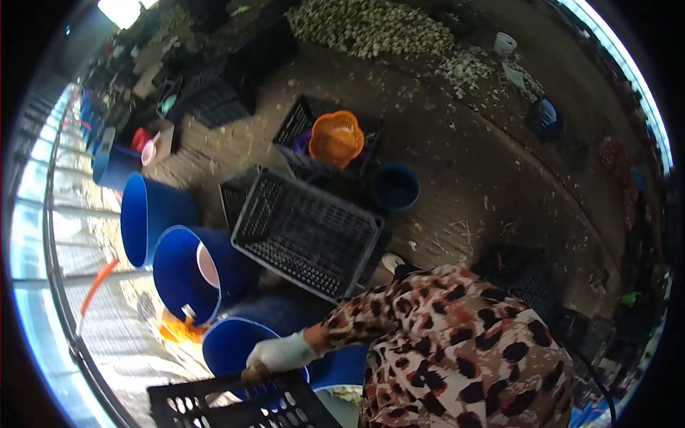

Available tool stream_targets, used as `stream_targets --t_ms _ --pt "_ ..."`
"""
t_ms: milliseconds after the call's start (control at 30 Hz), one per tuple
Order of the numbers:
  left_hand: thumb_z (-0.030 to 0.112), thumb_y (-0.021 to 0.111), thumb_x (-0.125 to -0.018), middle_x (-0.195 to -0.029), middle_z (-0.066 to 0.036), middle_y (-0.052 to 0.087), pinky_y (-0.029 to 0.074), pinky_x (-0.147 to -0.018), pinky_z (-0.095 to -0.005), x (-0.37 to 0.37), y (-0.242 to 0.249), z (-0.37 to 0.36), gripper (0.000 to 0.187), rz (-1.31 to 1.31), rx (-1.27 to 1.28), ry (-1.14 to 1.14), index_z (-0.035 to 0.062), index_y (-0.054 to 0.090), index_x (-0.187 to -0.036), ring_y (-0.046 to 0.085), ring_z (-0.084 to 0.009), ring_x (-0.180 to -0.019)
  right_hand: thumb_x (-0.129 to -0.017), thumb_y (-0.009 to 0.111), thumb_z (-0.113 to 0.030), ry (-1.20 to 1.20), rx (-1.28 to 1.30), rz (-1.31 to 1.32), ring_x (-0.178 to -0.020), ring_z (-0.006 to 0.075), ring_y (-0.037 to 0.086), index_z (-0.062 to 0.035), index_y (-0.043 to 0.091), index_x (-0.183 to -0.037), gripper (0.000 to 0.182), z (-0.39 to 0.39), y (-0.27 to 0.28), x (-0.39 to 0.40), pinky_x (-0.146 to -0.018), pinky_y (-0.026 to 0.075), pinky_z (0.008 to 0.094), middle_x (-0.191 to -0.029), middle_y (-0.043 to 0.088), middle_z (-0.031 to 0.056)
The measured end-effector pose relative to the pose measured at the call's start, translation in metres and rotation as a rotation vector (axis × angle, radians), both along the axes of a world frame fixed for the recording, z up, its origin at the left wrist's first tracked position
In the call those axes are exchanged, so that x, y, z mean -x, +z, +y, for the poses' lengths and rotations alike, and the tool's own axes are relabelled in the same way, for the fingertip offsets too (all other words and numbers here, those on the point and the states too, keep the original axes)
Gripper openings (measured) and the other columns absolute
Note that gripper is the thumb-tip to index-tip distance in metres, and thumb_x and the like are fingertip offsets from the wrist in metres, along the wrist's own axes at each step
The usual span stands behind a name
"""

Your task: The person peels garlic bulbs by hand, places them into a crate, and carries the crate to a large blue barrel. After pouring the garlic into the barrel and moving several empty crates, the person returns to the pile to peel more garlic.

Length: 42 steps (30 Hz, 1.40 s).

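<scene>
My right hand [280, 354], in a white glove with dirty fingertips, is closed over the upper edge of a black plastic crate [189, 389] with slotted walls. The crate's lower part runs out of view at the bottom. My leopard-print sleeve [364, 314] reaches leftward from my body. Just behind the hand stands a blue bucket [239, 329], partly covered by the hand and the crate. My left hand does not show.
A large grey-black crate [250, 246] sits ahead, beside more blue buckets [184, 274]. Behind it, an orange basket [321, 152] rests in another crate [296, 114]. A small dark-blue bucket [394, 207] is on the floor. Pale produce [371, 28] lies heaped at the back.
</scene>
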<state>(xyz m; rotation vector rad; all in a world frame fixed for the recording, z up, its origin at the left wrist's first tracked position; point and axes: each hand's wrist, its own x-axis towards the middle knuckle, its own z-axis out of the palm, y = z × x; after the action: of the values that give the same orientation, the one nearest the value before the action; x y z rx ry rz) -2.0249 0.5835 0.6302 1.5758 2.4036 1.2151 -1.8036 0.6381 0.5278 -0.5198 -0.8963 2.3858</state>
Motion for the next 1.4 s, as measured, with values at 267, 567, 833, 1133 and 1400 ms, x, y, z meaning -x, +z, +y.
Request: stream_targets --t_ms 267,567,833,1133,1400 --pt "0.018 0.060 -0.093 -0.092 -0.008 0.068 0.049 -0.062 -0.0254 -0.089 0.007 0.093 0.033 -0.136 -0.388 -0.400 0.0009 0.066 -0.120 0.059 -0.0136 -0.065 -0.085 0.073 -0.030 -0.868 -0.547 -0.608 -0.072 0.0121 0.060 0.0009 0.066 -0.098 0.034 -0.055 0.084 -0.211 -0.067 0.049 0.0299 -0.078 0.066 0.0054" --pt "0.006 0.059 -0.092 -0.114 -0.011 0.057 0.049 -0.077 -0.0238 -0.203 -0.141 0.092 0.057 -0.727 0.393 -0.753 -0.0023 0.040 -0.144 0.056 -0.0153 -0.085 -0.080 0.077 -0.031 -1.220 -0.323 -1.483 -0.060 0.0169 0.062 0.0022 0.071 -0.086 0.034 -0.120 0.089 -0.376 -0.057 0.049 0.0312 -0.068 0.065 0.0144" --pt "0.020 0.059 -0.090 -0.095 -0.011 0.066 0.051 -0.069 -0.0358 -0.199 -0.260 0.079 0.038 -0.537 0.872 -0.244 -0.0023 0.062 -0.120 0.062 -0.0237 -0.080 -0.079 0.064 -0.061 -0.531 -0.171 -2.300 -0.083 0.0376 0.067 -0.0055 0.072 -0.084 0.057 -0.038 0.010 -0.625 -0.075 0.053 0.0446 -0.083 0.069 0.0190" --pt "0.022 0.066 -0.086 -0.065 -0.002 0.052 0.037 -0.040 -0.0274 -0.073 -0.329 0.054 0.047 -0.580 1.075 0.122 -0.0007 0.056 -0.125 0.047 -0.0113 -0.047 -0.085 0.056 -0.064 -0.412 -0.152 -2.871 -0.095 0.0416 0.065 -0.0077 0.064 -0.108 0.061 0.031 -0.007 -0.657 -0.081 0.049 0.0503 -0.096 0.070 0.0220" --pt "0.033 0.070 -0.085 -0.096 -0.014 0.066 0.048 -0.070 -0.0312 -0.048 -0.280 0.037 0.058 -0.295 1.014 0.073 -0.0038 0.056 -0.128 0.062 -0.0210 -0.079 -0.089 0.069 -0.030 -0.773 -0.553 -1.809 -0.103 0.0327 0.064 -0.0036 0.063 -0.115 0.038 0.056 -0.118 -0.567 -0.089 0.050 0.0366 -0.109 0.067 0.0182"
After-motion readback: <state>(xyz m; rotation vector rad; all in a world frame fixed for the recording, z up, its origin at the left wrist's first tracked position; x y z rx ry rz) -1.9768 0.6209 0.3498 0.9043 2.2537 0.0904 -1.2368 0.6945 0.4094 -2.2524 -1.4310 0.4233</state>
